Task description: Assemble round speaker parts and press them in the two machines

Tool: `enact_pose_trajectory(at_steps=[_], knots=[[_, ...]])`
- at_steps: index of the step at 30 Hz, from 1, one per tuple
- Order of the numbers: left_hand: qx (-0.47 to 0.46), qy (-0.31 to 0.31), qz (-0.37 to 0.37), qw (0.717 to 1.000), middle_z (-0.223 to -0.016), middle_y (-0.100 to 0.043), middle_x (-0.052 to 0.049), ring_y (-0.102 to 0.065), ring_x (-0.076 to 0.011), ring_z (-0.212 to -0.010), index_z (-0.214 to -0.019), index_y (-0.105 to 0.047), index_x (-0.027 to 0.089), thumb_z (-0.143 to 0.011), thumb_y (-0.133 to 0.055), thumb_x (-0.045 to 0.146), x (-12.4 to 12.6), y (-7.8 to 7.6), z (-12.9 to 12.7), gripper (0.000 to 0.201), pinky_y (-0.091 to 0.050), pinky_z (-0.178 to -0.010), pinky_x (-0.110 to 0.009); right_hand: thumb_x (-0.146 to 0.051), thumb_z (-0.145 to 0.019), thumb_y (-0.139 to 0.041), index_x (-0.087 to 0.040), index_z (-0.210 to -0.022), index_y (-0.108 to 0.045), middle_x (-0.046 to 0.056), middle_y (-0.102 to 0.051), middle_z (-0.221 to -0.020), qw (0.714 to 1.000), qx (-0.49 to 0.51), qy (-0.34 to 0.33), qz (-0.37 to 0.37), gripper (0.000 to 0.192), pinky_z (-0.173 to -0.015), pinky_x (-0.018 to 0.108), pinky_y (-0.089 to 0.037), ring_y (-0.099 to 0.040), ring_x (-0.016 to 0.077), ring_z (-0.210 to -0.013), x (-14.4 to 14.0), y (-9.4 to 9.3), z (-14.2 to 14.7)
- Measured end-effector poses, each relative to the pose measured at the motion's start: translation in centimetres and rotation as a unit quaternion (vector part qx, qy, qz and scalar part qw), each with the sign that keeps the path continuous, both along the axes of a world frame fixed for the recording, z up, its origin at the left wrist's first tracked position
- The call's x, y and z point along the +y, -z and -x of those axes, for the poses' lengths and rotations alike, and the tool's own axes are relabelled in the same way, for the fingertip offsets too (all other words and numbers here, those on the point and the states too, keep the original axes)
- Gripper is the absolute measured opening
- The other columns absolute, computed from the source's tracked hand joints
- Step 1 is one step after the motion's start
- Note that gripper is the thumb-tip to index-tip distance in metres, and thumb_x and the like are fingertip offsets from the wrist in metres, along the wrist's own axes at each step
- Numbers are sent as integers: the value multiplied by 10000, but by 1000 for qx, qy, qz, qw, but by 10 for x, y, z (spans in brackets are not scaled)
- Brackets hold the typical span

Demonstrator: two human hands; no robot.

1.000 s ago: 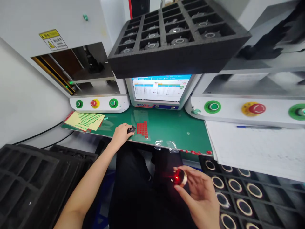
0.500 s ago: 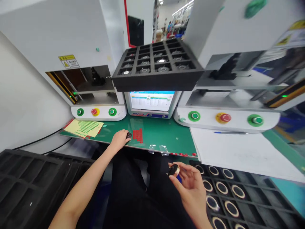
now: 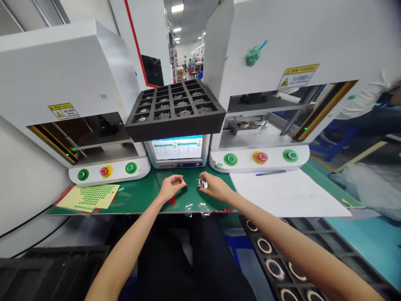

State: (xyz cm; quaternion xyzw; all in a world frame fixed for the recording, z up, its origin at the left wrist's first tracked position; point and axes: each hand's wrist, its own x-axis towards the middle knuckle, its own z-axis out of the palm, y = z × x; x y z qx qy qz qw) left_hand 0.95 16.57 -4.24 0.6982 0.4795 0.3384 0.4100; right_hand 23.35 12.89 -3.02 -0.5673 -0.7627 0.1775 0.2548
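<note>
Over the green mat, my left hand pinches a small round dark part by its edge, seen nearly edge-on. Facing it, a short gap away, my right hand grips a round watch-like piece between thumb and fingers. That piece has a dark face with pale marks and a bright rim. The two pieces are apart. Just under my left hand, a patch of red stickers shows in part.
Two white press machines with green and red buttons flank a monitor. A black compartment tray of round parts sits above the monitor. Another tray holds ringed parts at lower right. Paper with a pen, and a yellow sticker sheet, lie on the mat.
My right hand has moved from beside the lower tray up over the mat with its round piece. My left hand has shifted right and lifted its dark part. The view has turned.
</note>
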Motion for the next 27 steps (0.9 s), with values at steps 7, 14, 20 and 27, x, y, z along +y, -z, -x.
enact_pose_trajectory(at_steps=[7,14,20,27], knots=[[22,27,-4,999,-974,-746,-86,-682,-260,-1007,-909,-703,156,-670,-774,157,1,-1,14,249,-492,-994,-467,-341,-907,-647,-152,-1094,-623,56,-667,-1021,998,-47,-9,50,267,-865,418,-532,-648,199,-936,16,12,9],[17,-43,-47,998,-926,-720,-75,-639,-241,-986,-780,-664,181,-750,-666,214,-20,-31,11,44,-489,-953,-406,-384,-846,-565,-189,-941,-653,133,-711,-997,995,97,13,10,234,-914,457,-492,-652,300,-985,-1,1,12],[-30,273,74,959,-360,-470,9,-467,-111,-372,-433,-474,194,-878,-481,509,-81,-69,-29,545,-414,-441,-240,-506,-994,-216,-199,-901,-685,87,-740,-922,928,359,-87,45,568,-788,356,-564,-700,219,-879,-62,-42,62],[-108,257,85,957,-345,-335,-8,-412,-149,-450,-415,-338,239,-788,-379,807,-138,-50,-46,680,-327,-439,-294,-497,-932,-393,-222,-667,-664,28,-640,-605,818,571,-68,-14,469,-537,290,-501,-604,175,-561,-122,-56,97]])
